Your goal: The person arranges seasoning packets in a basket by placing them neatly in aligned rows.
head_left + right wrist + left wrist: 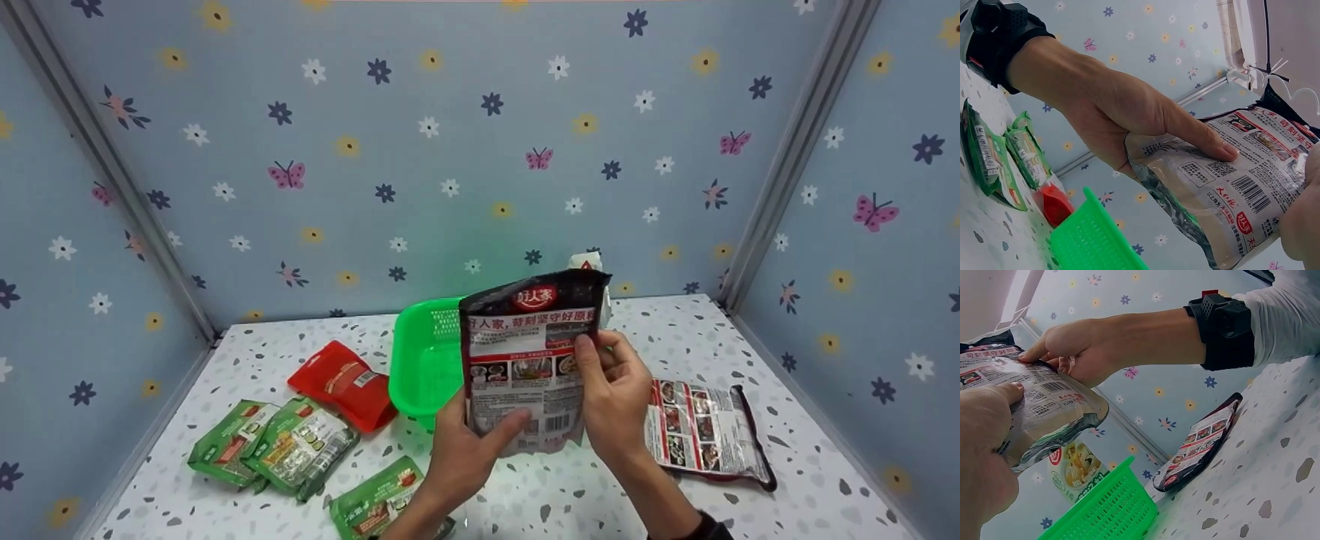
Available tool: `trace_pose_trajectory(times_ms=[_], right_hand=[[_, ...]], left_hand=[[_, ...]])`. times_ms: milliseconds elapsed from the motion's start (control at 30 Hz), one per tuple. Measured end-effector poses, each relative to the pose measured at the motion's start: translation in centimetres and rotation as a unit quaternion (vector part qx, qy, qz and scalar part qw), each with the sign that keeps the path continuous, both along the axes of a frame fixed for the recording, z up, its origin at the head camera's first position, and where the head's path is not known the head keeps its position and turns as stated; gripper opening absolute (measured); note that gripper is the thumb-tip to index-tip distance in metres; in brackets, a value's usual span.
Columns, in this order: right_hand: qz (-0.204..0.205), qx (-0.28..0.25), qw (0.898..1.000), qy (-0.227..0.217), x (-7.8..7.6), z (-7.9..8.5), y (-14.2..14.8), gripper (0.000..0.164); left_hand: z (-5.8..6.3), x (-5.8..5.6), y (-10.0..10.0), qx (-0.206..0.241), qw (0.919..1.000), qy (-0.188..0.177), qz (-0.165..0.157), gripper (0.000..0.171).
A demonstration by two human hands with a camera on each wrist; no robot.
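Observation:
A black-topped food pouch [525,375] with white printed panels and a barcode is held up in both hands, its printed side toward the head camera. My left hand [466,454] grips its lower left side, thumb across the print. On the right edge, my right hand [616,397] pinches it between thumb and fingers. In the right wrist view the pouch [1213,185] shows its barcode and a clear lower edge. Behind it stands a green plastic basket [405,367], partly hidden by the pouch.
At left lie a red pouch [345,386] and two green packets [300,446], with another green packet [382,499] nearer the front. A dark-edged pouch [709,431] lies at right. Behind the basket stands a white and green packet [1075,472]. Patterned walls [480,150] enclose the speckled table.

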State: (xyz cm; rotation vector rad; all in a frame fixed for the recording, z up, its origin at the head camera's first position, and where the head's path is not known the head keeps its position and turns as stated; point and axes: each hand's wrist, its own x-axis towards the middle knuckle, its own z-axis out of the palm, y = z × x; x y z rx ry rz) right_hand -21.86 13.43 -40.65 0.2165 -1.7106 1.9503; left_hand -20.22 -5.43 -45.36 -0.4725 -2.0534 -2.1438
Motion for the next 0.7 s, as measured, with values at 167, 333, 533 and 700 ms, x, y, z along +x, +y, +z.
trace_pose_trajectory(times_ms=[167, 333, 533, 700], right_hand=[[0.005, 0.002, 1.0, -0.003, -0.1, 0.03, 0.17, 0.021], [0.017, 0.006, 1.0, -0.006, -0.11, 0.1, 0.39, 0.026], [0.029, 0.001, 1.0, -0.003, -0.05, 0.03, 0.32, 0.037], [0.034, 0.017, 0.999, 0.012, -0.04, -0.07, 0.13, 0.046]], left_hand=[[-0.12, -0.16, -0.24, -0.01, 0.9999, 0.004, 0.008, 0.054], [-0.2, -0.32, -0.41, -0.008, 0.9999, 0.011, 0.006, 0.055], [-0.21, -0.39, -0.61, -0.006, 0.9996, 0.018, 0.019, 0.054], [-0.04, -0.54, -0.73, -0.011, 0.9986, 0.027, 0.044, 0.053]])
